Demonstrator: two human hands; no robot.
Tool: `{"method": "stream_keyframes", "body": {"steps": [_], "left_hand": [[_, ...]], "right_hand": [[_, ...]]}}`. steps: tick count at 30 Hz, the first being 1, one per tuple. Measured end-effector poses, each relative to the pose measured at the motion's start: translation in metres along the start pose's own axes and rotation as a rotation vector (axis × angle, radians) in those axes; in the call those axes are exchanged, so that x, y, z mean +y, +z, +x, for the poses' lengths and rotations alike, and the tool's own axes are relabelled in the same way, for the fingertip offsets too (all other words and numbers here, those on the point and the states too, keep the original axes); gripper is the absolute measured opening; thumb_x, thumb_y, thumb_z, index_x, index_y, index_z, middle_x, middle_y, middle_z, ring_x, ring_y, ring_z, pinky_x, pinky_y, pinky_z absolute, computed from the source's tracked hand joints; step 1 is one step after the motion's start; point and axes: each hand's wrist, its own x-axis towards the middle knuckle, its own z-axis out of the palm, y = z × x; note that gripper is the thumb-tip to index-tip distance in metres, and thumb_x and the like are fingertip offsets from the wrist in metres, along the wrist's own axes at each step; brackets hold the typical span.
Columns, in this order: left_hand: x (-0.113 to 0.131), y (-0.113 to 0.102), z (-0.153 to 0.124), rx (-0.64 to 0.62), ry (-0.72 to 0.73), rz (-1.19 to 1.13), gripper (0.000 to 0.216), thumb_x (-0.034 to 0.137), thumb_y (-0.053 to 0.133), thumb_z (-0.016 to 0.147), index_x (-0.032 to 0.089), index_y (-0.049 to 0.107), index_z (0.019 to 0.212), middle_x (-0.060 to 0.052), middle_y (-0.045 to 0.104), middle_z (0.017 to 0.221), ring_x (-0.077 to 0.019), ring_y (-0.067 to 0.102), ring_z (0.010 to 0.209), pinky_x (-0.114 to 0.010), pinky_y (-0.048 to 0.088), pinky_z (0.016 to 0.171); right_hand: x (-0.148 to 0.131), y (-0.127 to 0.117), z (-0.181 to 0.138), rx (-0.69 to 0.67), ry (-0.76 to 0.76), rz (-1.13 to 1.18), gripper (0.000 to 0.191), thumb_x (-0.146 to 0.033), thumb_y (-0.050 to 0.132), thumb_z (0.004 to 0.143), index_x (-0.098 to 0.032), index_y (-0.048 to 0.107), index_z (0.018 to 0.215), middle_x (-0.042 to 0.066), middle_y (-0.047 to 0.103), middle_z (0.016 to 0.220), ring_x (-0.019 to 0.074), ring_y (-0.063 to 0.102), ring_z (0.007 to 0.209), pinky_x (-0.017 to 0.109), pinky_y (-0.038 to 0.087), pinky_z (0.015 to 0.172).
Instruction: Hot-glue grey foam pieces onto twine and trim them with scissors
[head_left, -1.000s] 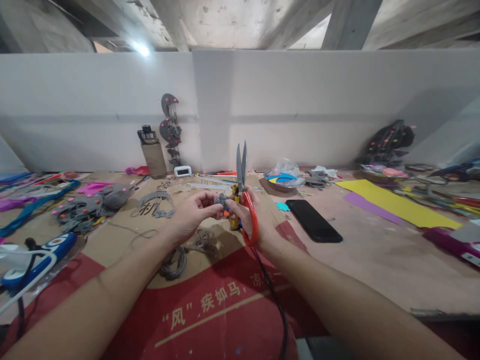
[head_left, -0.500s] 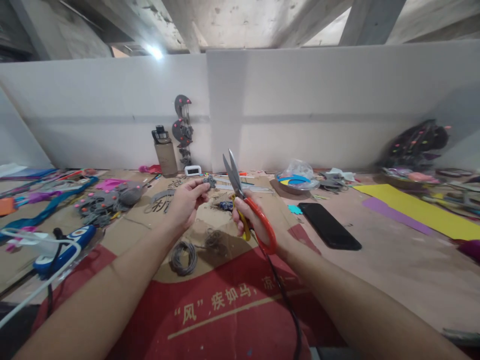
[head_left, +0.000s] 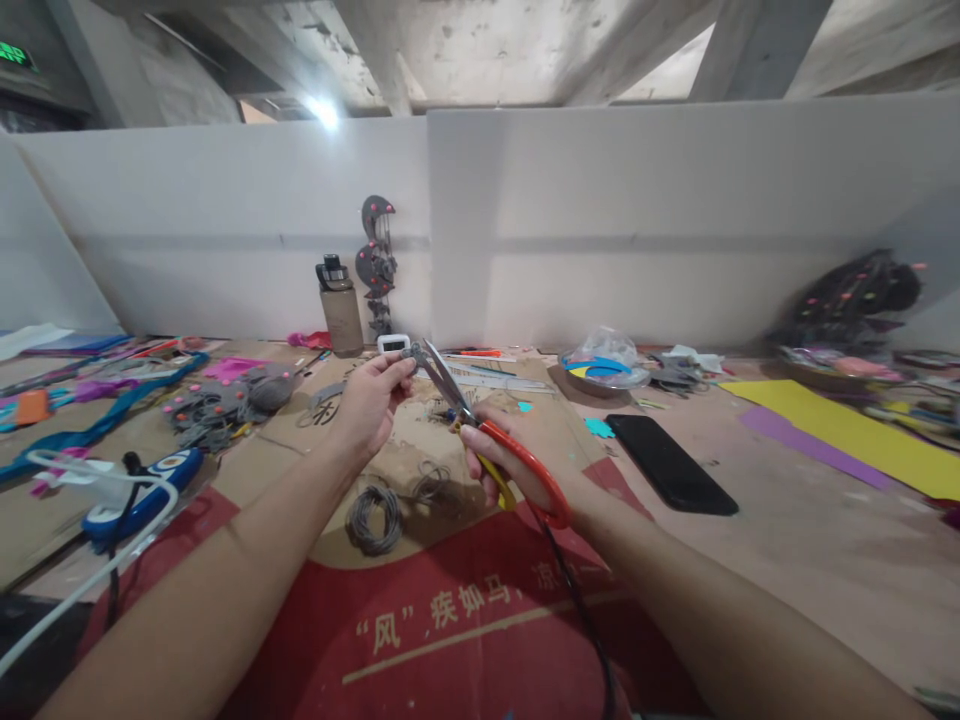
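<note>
My left hand (head_left: 375, 402) pinches a small grey piece (head_left: 413, 354) between thumb and fingertips, above the cardboard. The piece is too small to name exactly. In my right hand (head_left: 504, 452) is a pair of scissors (head_left: 540, 480) with red and yellow handles. Its blades point up and left, with their tips right beside the grey piece; whether they touch it I cannot tell. Below the hands, a coil of grey cord (head_left: 375, 519) lies on the cardboard (head_left: 442, 640), with a looser tangle of cord (head_left: 436, 484) to its right.
A black phone (head_left: 671, 464) lies at the right. Behind stand a bottle (head_left: 341, 315), a small white timer-like device (head_left: 393, 344) and a bowl (head_left: 606, 378) holding scraps. Pinned grey pieces (head_left: 225, 405) and a blue-and-white power strip (head_left: 142, 495) sit at the left. A black cable runs beneath my right wrist.
The scissors have swung left and their blades have drawn nearly together, bringing the tips to the grey piece. My left hand still pinches it. The view has shifted slightly left.
</note>
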Motion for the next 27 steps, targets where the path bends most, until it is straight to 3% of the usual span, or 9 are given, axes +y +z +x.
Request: {"method": "stream_keyframes", "body": {"steps": [11, 27], "left_hand": [[-0.002, 0.0018, -0.0012, 0.004, 0.053, -0.023, 0.01, 0.015, 0.069, 0.065, 0.013, 0.066, 0.074, 0.002, 0.054, 0.062, -0.0043, 0.044, 0.053, -0.017, 0.037, 0.053], [0.0019, 0.0029, -0.0027, -0.054, -0.045, -0.136, 0.011, 0.015, 0.07, 0.064, 0.011, 0.062, 0.071, 0.002, 0.053, 0.062, -0.0045, 0.046, 0.052, -0.018, 0.039, 0.051]], "right_hand": [[-0.0014, 0.0023, 0.0, -0.006, 0.02, 0.018, 0.034, -0.054, 0.047, 0.083, -0.021, 0.042, 0.085, -0.005, 0.054, 0.065, 0.0063, 0.05, 0.039, 0.019, 0.041, 0.036], [0.0035, 0.005, -0.0009, 0.027, -0.011, 0.019, 0.032, -0.051, 0.048, 0.083, -0.021, 0.04, 0.08, -0.004, 0.055, 0.065, 0.0071, 0.052, 0.04, 0.018, 0.042, 0.037]]}}
